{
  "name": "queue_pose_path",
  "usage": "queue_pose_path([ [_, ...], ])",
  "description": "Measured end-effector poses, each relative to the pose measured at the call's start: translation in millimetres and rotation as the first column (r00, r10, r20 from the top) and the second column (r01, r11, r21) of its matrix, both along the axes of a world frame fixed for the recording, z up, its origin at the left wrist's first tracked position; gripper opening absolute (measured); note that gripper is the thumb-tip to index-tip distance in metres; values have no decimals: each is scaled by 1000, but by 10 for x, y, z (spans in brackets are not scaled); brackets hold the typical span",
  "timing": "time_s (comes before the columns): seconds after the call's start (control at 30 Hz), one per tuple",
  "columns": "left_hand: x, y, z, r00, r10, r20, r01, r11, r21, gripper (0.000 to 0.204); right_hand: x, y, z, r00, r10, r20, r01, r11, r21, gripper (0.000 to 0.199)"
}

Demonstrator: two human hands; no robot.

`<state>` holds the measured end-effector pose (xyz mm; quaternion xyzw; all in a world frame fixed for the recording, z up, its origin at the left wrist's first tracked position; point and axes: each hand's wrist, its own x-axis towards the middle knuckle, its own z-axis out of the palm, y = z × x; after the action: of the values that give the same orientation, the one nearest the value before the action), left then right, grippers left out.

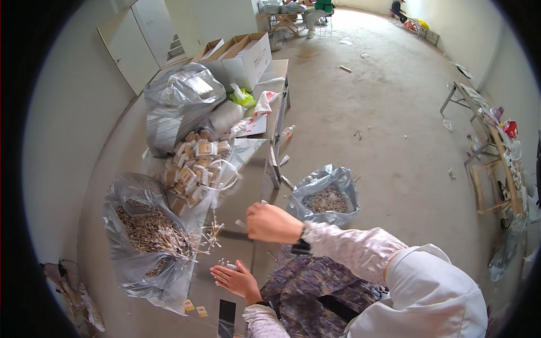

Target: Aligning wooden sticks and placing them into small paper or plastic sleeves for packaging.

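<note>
My left hand (pixel 233 280) is low over the near part of the table, its fingers fairly straight and thumb raised. A small bunch of cotton swabs (pixel 227 264) is held in it, with white tips showing past the fingers. Farther forward and to the right, my right hand (pixel 273 223) is raised and closed in a fist. A small pale piece (pixel 241 224) shows beside its fingers, too blurred to name. Left of both hands, a grey plastic bag (pixel 128 278) lies open, full of loose cotton swabs (pixel 151 230). Some swabs (pixel 212 235) spill over its right edge.
Behind the open bag are piled packs of swabs (pixel 194 169), a full grey bag (pixel 179 110) and white cartons (pixel 246 59). Two small yellow-and-white cards (pixel 195 307) and a dark phone-like slab (pixel 226 316) lie nearby. Another lined bag (pixel 326 197) stands on the floor.
</note>
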<state>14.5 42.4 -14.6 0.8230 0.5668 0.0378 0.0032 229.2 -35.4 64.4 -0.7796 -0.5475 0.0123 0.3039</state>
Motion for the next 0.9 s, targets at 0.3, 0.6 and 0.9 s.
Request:
queue_pose_path([
  [0.3,109,-41,16,1000,-16,-18,17,998,54,79,1060,-1664,-458,813,-580,47,574,787,-226,26],
  [0.6,135,-55,21,1000,-15,-25,16,999,37,78,407,-664,-458,958,-175,-228,165,984,-64,52],
  [0.9,432,-265,17,995,-96,8,96,995,18,77,1525,-582,-2335,931,189,-312,-270,932,-242,58],
])
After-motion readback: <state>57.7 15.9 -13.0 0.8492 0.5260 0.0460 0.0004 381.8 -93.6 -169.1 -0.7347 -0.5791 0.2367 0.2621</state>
